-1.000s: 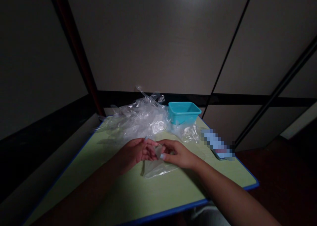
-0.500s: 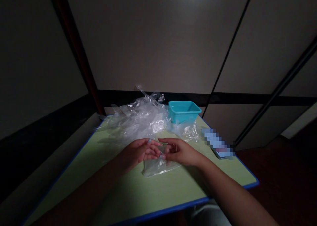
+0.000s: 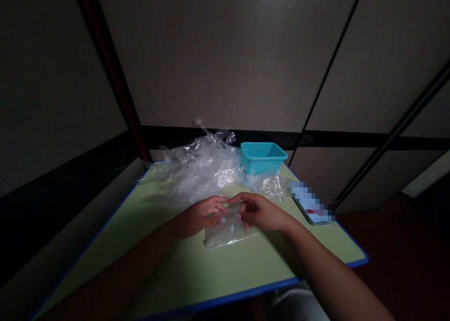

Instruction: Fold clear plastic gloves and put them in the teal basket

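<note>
A small clear plastic bag (image 3: 227, 236) lies flat on the table in front of me, its far part hidden by my fingers. My left hand (image 3: 204, 214) is closed on the bag's left side, thumb on top and fingers curled beyond it. From the other side, my right hand (image 3: 258, 212) grips the bag between bent fingers and thumb. The index fingertips nearly meet above the bag's far edge. Just beyond the hands sits a large heap of crumpled clear plastic bags (image 3: 204, 168).
A turquoise plastic bin (image 3: 263, 165) stands at the back, with more clear plastic (image 3: 267, 186) at its foot. Towards the right edge lies a phone (image 3: 309, 204), its screen blurred out. The pale green table (image 3: 197, 274) has a blue rim and meets cabinet panels (image 3: 225, 58) behind.
My left thumb has come down onto the bag and its fingers have shifted. The right hand's fingers have moved slightly up and apart. The bag stays in nearly the same place.
</note>
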A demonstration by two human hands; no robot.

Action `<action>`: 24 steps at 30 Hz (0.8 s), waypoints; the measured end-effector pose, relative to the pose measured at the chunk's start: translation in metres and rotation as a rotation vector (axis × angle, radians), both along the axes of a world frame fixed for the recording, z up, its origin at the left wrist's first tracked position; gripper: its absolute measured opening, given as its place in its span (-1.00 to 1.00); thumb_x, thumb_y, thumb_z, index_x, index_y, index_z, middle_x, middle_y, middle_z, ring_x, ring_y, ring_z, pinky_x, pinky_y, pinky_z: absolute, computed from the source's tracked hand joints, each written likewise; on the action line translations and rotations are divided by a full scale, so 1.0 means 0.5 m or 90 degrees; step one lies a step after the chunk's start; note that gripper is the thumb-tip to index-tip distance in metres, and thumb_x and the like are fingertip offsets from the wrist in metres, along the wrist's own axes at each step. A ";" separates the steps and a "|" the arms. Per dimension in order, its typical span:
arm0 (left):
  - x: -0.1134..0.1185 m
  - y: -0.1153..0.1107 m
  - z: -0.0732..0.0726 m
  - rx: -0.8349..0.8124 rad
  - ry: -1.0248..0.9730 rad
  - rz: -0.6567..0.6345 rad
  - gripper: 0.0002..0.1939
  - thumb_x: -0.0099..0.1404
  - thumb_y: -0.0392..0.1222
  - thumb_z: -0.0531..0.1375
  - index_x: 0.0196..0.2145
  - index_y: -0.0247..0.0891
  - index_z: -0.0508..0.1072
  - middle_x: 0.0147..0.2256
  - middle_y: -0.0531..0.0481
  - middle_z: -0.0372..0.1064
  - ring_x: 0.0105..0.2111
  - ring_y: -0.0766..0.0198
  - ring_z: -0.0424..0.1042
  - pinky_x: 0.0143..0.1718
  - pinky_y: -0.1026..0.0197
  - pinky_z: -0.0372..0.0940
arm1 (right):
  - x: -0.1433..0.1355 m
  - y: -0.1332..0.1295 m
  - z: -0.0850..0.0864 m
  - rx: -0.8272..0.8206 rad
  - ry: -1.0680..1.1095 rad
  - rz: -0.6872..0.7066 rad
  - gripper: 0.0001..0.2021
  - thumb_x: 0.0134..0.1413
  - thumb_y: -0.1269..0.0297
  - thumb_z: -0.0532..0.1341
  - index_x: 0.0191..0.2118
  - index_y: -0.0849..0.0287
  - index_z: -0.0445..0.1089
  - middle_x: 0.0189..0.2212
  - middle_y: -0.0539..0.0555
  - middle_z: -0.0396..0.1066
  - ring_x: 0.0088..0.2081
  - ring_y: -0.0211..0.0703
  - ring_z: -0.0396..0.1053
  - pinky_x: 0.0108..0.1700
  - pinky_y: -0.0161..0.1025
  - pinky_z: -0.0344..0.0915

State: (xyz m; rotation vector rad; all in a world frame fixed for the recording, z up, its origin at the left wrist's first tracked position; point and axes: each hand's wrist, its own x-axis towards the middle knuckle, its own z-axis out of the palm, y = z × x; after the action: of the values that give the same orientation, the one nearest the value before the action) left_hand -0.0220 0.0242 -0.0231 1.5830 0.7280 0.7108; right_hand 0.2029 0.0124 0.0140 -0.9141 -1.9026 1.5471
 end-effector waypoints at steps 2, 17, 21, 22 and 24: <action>0.002 -0.004 0.003 -0.005 0.006 0.000 -0.45 0.12 -0.05 0.28 0.03 -0.23 0.25 -0.17 -0.08 0.31 -0.15 0.20 0.36 -0.10 0.13 0.22 | 0.003 0.004 -0.001 -0.010 -0.014 -0.008 -0.68 -0.07 0.49 0.17 -0.11 0.21 0.25 -0.60 -0.16 0.23 -0.64 -0.34 0.29 -0.57 -0.38 0.26; 0.004 -0.047 0.021 0.418 0.314 -0.016 -0.41 0.32 -0.07 0.03 0.27 -0.07 -0.04 0.28 -0.04 -0.09 0.24 0.09 -0.07 0.23 0.01 -0.13 | 0.018 0.019 -0.018 0.148 -0.185 -0.056 -0.64 -0.15 0.57 0.11 -0.14 0.21 0.30 -0.57 -0.10 0.24 -0.56 -0.34 0.21 -0.54 -0.43 0.09; 0.013 -0.065 0.013 0.419 0.402 -0.012 -0.14 0.20 0.07 0.15 0.30 -0.15 -0.22 0.31 -0.15 -0.30 0.27 -0.05 -0.19 0.22 -0.08 -0.15 | 0.017 0.022 -0.020 0.169 -0.223 -0.080 -0.62 -0.18 0.60 0.10 -0.15 0.21 0.31 -0.56 -0.10 0.24 -0.56 -0.36 0.19 -0.55 -0.44 0.08; 0.016 -0.070 0.012 0.426 0.426 -0.014 -0.08 0.17 0.09 0.16 0.30 -0.16 -0.28 0.31 -0.17 -0.35 0.27 -0.08 -0.21 0.22 -0.10 -0.17 | 0.017 0.022 -0.020 0.143 -0.221 -0.081 -0.62 -0.18 0.60 0.09 -0.15 0.21 0.30 -0.58 -0.10 0.24 -0.57 -0.36 0.20 -0.56 -0.44 0.08; 0.024 -0.078 0.011 0.450 0.473 -0.017 -0.06 0.18 0.08 0.15 0.30 -0.18 -0.36 0.31 -0.18 -0.41 0.27 -0.08 -0.25 0.22 -0.13 -0.21 | 0.016 0.022 -0.019 0.076 -0.210 -0.083 -0.62 -0.16 0.60 0.07 -0.14 0.20 0.28 -0.60 -0.11 0.25 -0.61 -0.34 0.22 -0.60 -0.43 0.10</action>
State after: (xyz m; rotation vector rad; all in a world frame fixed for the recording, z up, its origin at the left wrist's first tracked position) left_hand -0.0103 -0.0146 -0.0175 2.5600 1.0463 0.3474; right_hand 0.2111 0.0234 0.0046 -1.2753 -2.0849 1.2523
